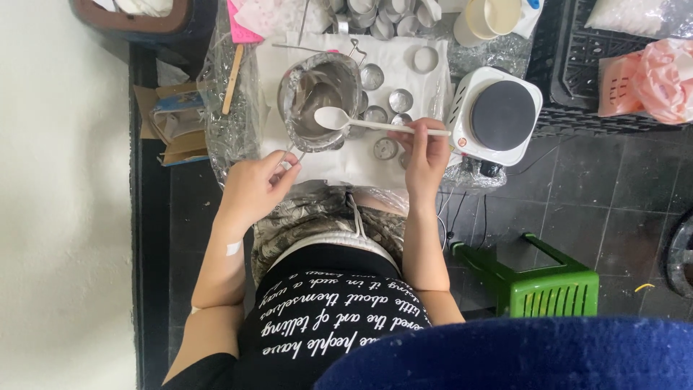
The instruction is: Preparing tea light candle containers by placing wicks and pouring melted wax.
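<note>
Nearest, the left hand [254,186] pinches the wire handle of the metal pot [320,97] (upper centre); the right hand [426,155] grips a white spoon [375,124], best kept level over the pot.

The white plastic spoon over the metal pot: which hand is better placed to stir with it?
Right. The right hand already grips the white plastic spoon with its bowl over the metal pot; the left hand holds the pot's wire handle.

Left hand [254,189], right hand [426,157] clenched
</note>
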